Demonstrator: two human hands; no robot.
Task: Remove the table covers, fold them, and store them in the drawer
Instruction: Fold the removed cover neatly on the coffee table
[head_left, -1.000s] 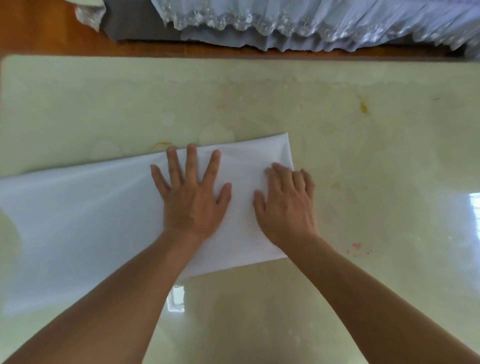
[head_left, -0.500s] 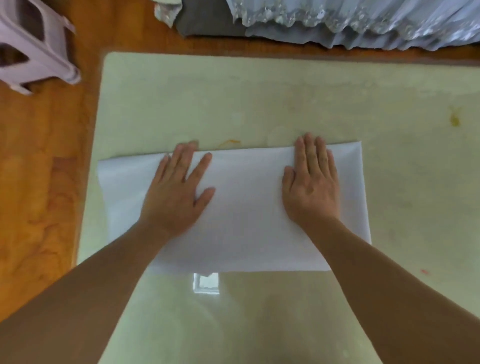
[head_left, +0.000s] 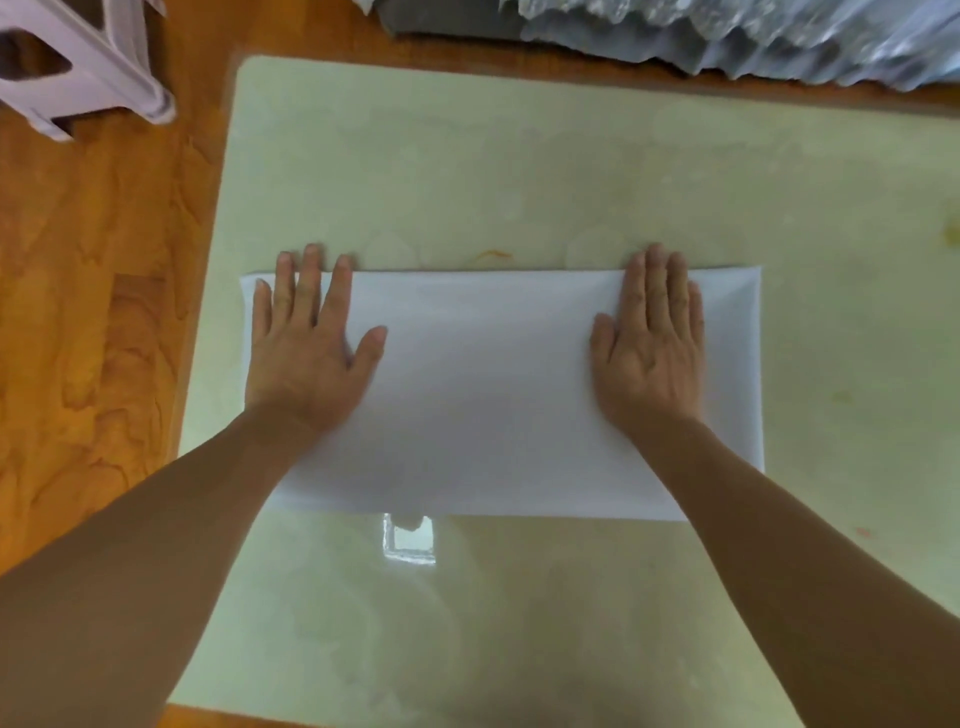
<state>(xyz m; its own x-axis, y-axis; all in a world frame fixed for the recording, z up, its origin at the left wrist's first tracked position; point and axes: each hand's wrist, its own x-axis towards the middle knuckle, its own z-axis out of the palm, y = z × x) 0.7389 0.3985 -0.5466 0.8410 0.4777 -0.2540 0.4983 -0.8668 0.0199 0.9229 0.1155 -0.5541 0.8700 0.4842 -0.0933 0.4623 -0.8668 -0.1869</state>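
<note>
on the pale table (head_left: 519, 156), left hand (head_left: 306, 353) and right hand (head_left: 652, 348) press flat-fingered, apparently smoothing, the folded white cover (head_left: 493, 389).

Both bare forearms reach in from the near edge, angled slightly inward toward the wrists. Left hand (head_left: 306, 353) lies palm down, fingers straight and a bit spread, thumb out to the side, flat on the left end of the folded cover (head_left: 493, 395). Right hand (head_left: 652, 348) is palm down too, fingers straight and close together, near the cover's right end. Fingertips of both hands reach just past the cover's far edge.
</note>
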